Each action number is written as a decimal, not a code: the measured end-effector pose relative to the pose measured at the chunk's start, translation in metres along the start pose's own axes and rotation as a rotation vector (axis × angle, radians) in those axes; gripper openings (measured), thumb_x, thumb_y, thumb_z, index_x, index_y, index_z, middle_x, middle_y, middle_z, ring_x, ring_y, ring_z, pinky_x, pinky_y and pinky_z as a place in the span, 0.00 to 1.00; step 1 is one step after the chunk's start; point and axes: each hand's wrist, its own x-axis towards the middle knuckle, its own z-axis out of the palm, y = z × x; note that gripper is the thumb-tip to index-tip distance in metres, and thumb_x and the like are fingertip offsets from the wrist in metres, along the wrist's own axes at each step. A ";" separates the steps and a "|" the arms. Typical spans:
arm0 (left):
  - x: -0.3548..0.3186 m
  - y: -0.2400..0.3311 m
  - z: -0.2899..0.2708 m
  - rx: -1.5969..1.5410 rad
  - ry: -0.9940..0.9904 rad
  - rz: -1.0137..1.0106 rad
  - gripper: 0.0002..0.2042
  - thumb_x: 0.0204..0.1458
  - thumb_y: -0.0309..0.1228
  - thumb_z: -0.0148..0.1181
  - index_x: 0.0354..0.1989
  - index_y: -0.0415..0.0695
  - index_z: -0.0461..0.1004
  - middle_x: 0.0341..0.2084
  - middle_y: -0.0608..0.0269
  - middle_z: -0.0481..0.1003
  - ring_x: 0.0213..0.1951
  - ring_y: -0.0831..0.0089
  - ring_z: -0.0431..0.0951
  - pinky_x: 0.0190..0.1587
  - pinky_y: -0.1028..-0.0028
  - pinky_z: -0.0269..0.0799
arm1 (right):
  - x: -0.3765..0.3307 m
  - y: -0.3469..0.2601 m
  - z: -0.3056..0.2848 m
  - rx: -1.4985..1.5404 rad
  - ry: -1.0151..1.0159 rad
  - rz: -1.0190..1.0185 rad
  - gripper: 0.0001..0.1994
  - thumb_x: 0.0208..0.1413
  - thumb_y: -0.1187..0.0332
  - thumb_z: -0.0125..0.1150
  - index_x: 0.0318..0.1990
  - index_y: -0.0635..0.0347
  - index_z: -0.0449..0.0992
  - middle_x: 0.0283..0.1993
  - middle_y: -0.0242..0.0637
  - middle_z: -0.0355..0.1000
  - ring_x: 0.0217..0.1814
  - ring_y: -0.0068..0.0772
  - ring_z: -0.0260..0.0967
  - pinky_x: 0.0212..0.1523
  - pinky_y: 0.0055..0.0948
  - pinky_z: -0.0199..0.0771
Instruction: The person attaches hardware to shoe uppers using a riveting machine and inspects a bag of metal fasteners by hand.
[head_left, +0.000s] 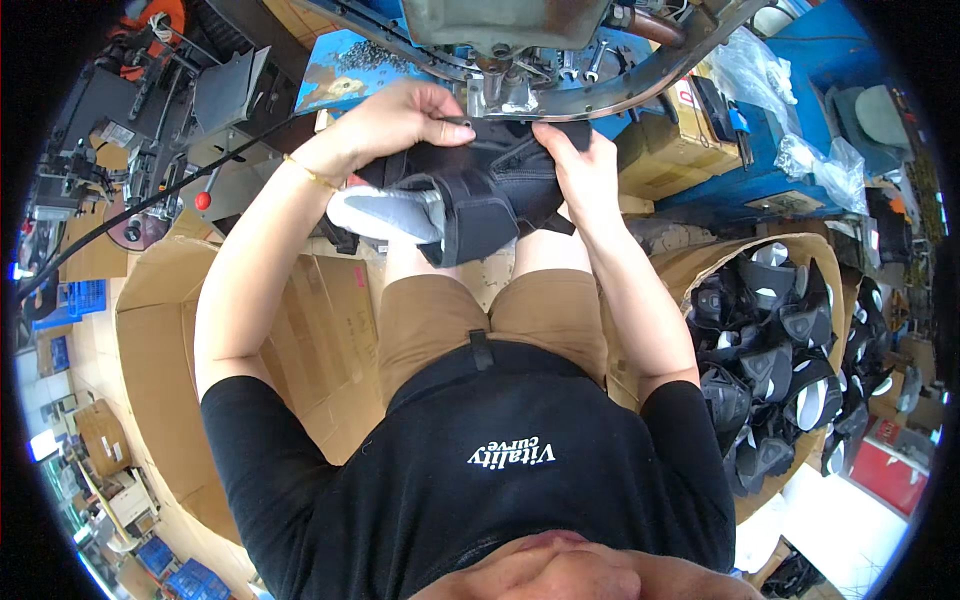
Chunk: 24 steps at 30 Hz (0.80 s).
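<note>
Both hands grip a black shoe upper [480, 200] with a wide strap and a pale grey-white bottom at its left end. Its far edge lies right under the working tip of a metal press machine [495, 95]. My left hand [425, 120] pinches that edge left of the tip, thumb pressed on top. To the right of the tip, my right hand [578, 165] holds the other side, its thumb along the black material. The remaining right fingers are mostly hidden beneath the piece.
Small metal pieces [375, 58] and wrenches [595, 62] lie on the blue worktop [322, 75]. An open cardboard box [165, 350] stands at my left. Another box [815, 245] at my right is heaped with similar black uppers [770, 370]. A black cable [150, 195] crosses the left side.
</note>
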 end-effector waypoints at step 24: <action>0.020 -0.014 -0.009 -0.012 0.048 -0.169 0.09 0.45 0.30 0.71 0.30 0.40 0.77 0.25 0.66 0.78 0.29 0.80 0.75 0.36 0.81 0.69 | 0.009 0.016 0.013 0.289 0.096 0.100 0.12 0.56 0.67 0.56 0.39 0.71 0.77 0.35 0.30 0.74 0.38 0.18 0.63 0.42 0.20 0.62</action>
